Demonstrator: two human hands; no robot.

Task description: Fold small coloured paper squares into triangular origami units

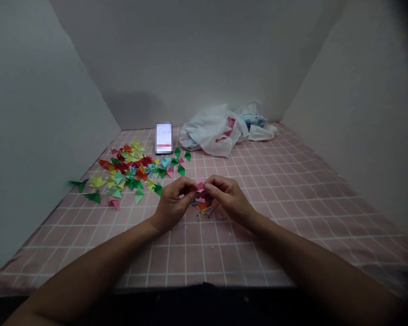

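Observation:
A small piece of pink folding paper is pinched between my two hands, just above the table. My left hand grips its left side with thumb and fingers. On the other side, my right hand holds it the same way. Most of the paper's folds are hidden by my fingers. Beneath the hands lies a stack of coloured paper sheets, with orange, yellow, blue and purple edges showing. To the left, many folded paper cranes in green, yellow, red, pink and light blue are spread in a loose heap.
A phone with a lit, blurred screen stands upright behind the cranes. Crumpled white plastic bags lie at the back, beside another bundle. The pink checked tablecloth reaches grey walls at the left, back and right.

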